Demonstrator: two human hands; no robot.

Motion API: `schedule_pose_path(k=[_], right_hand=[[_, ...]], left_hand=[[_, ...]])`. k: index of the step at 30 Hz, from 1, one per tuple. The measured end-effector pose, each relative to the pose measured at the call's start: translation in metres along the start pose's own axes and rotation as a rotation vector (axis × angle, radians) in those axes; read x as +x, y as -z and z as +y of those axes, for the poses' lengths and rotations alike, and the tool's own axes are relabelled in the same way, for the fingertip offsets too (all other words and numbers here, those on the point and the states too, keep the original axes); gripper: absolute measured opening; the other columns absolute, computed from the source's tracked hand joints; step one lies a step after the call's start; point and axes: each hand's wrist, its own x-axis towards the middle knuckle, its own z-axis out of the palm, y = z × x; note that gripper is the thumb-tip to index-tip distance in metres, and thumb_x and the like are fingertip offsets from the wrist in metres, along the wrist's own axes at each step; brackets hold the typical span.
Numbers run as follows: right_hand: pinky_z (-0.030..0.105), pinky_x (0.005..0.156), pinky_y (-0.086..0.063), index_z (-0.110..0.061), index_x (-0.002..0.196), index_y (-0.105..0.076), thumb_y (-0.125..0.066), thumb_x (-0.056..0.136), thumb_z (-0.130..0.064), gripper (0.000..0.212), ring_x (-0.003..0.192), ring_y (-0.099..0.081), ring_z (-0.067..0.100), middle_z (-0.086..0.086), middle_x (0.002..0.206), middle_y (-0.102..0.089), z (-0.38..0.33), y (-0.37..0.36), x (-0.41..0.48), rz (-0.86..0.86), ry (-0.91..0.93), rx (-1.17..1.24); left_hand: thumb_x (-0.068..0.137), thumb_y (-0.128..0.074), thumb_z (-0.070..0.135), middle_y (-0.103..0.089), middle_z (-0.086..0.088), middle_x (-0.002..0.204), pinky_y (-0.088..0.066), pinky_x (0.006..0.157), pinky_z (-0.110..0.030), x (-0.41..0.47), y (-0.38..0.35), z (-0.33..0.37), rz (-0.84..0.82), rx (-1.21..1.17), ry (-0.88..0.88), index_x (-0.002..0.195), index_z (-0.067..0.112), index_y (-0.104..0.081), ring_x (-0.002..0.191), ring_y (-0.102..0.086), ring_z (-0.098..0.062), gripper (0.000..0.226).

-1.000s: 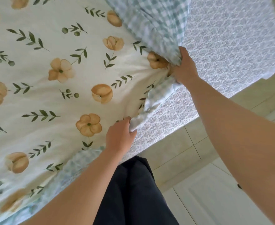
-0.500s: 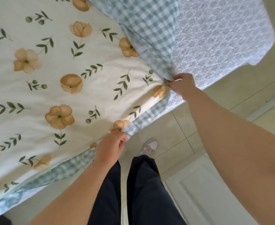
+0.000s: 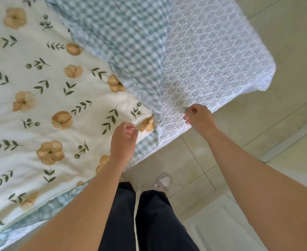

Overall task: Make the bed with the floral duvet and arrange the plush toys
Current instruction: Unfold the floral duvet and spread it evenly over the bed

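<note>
The bed (image 3: 221, 57), in a pale patterned sheet, carries the floral duvet (image 3: 40, 105) with its gingham underside (image 3: 123, 33) turned up at the corner, above which the left hand (image 3: 123, 140) and right hand (image 3: 199, 117) hover, fingers loosely curled, grasping nothing.

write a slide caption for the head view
Both hands, left and right, open over the floral duvet's gingham-backed corner at the bed edge.

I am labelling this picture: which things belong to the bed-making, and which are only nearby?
Job: cream floral duvet with gingham underside; white patterned bedsheet; left hand; right hand.
Nearby: beige tiled floor; pale sneaker; white panelled door.
</note>
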Motion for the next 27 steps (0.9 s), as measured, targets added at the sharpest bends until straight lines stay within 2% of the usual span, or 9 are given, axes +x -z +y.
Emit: schedule_pose_path(k=[4, 9, 11, 13, 15, 17, 20, 24, 27], right_hand=[[0.037, 0.063, -0.053, -0.007, 0.1, -0.063, -0.046, 0.099, -0.023, 0.024, 0.083, -0.068, 0.03, 0.009, 0.096, -0.07, -0.054, 0.001, 0.024, -0.047, 0.183, -0.054], [0.029, 0.076, -0.048, -0.009, 0.113, -0.06, -0.045, 0.1, -0.021, 0.024, 0.097, -0.06, 0.021, 0.007, 0.116, -0.062, -0.115, -0.001, 0.066, -0.065, 0.332, -0.17], [0.024, 0.082, -0.041, -0.012, 0.122, -0.056, -0.047, 0.098, -0.019, 0.027, 0.107, -0.056, 0.019, 0.005, 0.126, -0.054, -0.139, -0.005, 0.087, -0.058, 0.387, -0.208], [0.026, 0.088, -0.042, -0.012, 0.13, -0.05, -0.052, 0.096, -0.02, 0.035, 0.116, -0.052, 0.021, 0.007, 0.134, -0.047, -0.166, -0.01, 0.108, -0.029, 0.461, -0.258], [0.031, 0.096, -0.043, -0.012, 0.133, -0.047, -0.056, 0.094, -0.022, 0.042, 0.122, -0.047, 0.022, 0.007, 0.138, -0.042, -0.197, -0.02, 0.129, -0.018, 0.547, -0.3], [0.031, 0.099, -0.043, -0.012, 0.134, -0.047, -0.058, 0.092, -0.023, 0.044, 0.125, -0.044, 0.02, 0.005, 0.139, -0.042, -0.229, -0.034, 0.146, -0.019, 0.622, -0.309], [0.025, 0.098, -0.039, -0.013, 0.135, -0.046, -0.059, 0.092, -0.029, 0.048, 0.129, -0.042, 0.018, 0.003, 0.142, -0.041, -0.273, -0.056, 0.167, -0.038, 0.681, -0.312], [0.054, 0.115, -0.025, -0.019, 0.154, -0.01, -0.056, 0.083, -0.066, 0.097, 0.148, -0.009, 0.03, 0.004, 0.162, -0.002, -0.31, -0.091, 0.19, -0.284, 0.472, -0.667], [0.068, 0.11, -0.011, -0.024, 0.153, 0.016, -0.062, 0.073, -0.071, 0.121, 0.148, 0.014, 0.034, 0.004, 0.16, 0.022, -0.309, -0.106, 0.202, -0.333, 0.321, -0.941]], left_hand=[[0.089, -0.061, 0.022, -0.061, 0.004, 0.106, -0.039, 0.062, -0.017, 0.032, 0.004, 0.031, -0.018, -0.105, 0.111, 0.108, 0.021, -0.056, 0.084, -0.058, -0.005, 0.02], [0.087, -0.066, 0.027, -0.058, 0.004, 0.112, -0.046, 0.087, -0.032, 0.089, 0.018, 0.063, -0.019, -0.265, 0.209, 0.124, 0.018, -0.051, 0.098, -0.057, -0.014, 0.041], [0.083, -0.069, 0.031, -0.061, -0.005, 0.104, -0.048, 0.079, -0.033, 0.114, 0.023, 0.072, -0.032, -0.29, 0.217, 0.127, 0.004, -0.048, 0.093, -0.06, -0.018, 0.055], [0.076, -0.074, 0.032, -0.056, -0.017, 0.08, -0.045, 0.055, -0.027, 0.136, 0.027, 0.082, -0.027, -0.4, 0.224, 0.122, -0.013, -0.043, 0.061, -0.055, -0.014, 0.071], [0.078, -0.077, 0.023, -0.053, -0.031, 0.093, -0.038, 0.042, -0.017, 0.157, 0.036, 0.092, 0.001, -0.55, 0.297, 0.121, -0.01, -0.044, 0.048, -0.044, -0.005, 0.064], [0.078, -0.078, 0.023, -0.058, -0.024, 0.117, -0.047, 0.052, -0.02, 0.175, 0.048, 0.096, 0.027, -0.688, 0.371, 0.134, 0.009, -0.039, 0.072, -0.061, -0.013, 0.07], [0.077, -0.079, 0.023, -0.057, -0.007, 0.131, -0.05, 0.085, -0.031, 0.197, 0.066, 0.091, 0.099, -0.774, 0.411, 0.145, 0.019, -0.028, 0.111, -0.061, -0.023, 0.085], [0.081, -0.075, 0.021, -0.068, 0.003, 0.112, -0.056, 0.082, -0.028, 0.212, 0.076, 0.081, -0.046, -0.636, 0.285, 0.124, 0.015, -0.056, 0.089, -0.066, -0.004, 0.048], [0.071, -0.082, 0.037, -0.067, 0.011, 0.106, -0.054, 0.085, -0.031, 0.217, 0.07, 0.076, -0.076, -0.54, 0.264, 0.119, 0.024, -0.054, 0.094, -0.065, -0.005, 0.057]])
